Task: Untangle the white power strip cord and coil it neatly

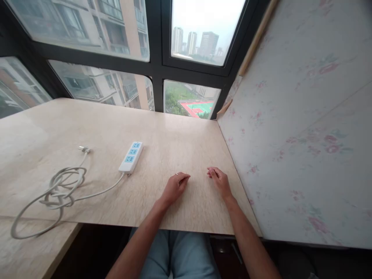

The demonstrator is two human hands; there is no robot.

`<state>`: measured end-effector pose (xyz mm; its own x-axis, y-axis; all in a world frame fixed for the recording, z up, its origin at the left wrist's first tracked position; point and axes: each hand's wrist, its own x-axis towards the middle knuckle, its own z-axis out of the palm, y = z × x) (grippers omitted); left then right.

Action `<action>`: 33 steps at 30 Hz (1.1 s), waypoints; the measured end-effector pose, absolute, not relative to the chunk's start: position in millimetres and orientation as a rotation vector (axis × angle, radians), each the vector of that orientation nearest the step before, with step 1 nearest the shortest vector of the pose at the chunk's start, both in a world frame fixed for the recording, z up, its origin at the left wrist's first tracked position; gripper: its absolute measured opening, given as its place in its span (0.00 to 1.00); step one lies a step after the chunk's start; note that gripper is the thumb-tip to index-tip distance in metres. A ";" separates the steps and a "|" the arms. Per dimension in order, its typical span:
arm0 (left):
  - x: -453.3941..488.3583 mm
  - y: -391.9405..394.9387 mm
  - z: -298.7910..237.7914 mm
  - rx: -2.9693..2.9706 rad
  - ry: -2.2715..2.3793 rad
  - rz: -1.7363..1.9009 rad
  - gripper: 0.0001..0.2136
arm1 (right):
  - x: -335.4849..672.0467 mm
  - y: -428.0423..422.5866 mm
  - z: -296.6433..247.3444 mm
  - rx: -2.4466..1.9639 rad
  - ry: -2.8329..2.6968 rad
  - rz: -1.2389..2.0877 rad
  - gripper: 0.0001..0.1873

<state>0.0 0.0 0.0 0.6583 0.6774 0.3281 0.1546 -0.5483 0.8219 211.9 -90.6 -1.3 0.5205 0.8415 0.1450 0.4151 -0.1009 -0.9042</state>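
Note:
My left hand (175, 186) rests on the marble-patterned tabletop (162, 143), its fingers curled together and a ring on one of them. Across a short gap, my right hand (220, 182) also lies on the surface with its fingers folded in. Neither hand shows anything held. A white power strip (131, 158) with blue socket faces lies to the left of my left hand, apart from it. Its pale cable (100, 192) runs left into a loose, tangled coil, and the plug (85, 149) lies beyond the coil.
A wall with floral paper (290, 135) rises close beside my right arm. Dark window frames (158, 89) border the far edge. The cable's lowest loop reaches over a seam onto a second tabletop section (37, 248) at the front left. My legs (186, 255) are under the front edge.

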 end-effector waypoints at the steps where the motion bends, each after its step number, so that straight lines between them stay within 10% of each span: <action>1: 0.2 0.1 -0.3 2.065 0.648 0.819 0.09 | 211.8 -90.6 -1.1 -1.717 -1.081 0.505 0.32; 33: 14.8 -17.1 4.1 1.878 0.701 0.727 0.06 | 189.0 -94.0 -1.8 -1.584 -1.823 0.268 0.22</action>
<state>14.8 -17.1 4.1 0.6563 0.7323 0.1819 0.1549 -0.3668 0.9173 189.0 -94.0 -1.8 -0.0108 0.9314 0.3639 0.7873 0.2322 -0.5711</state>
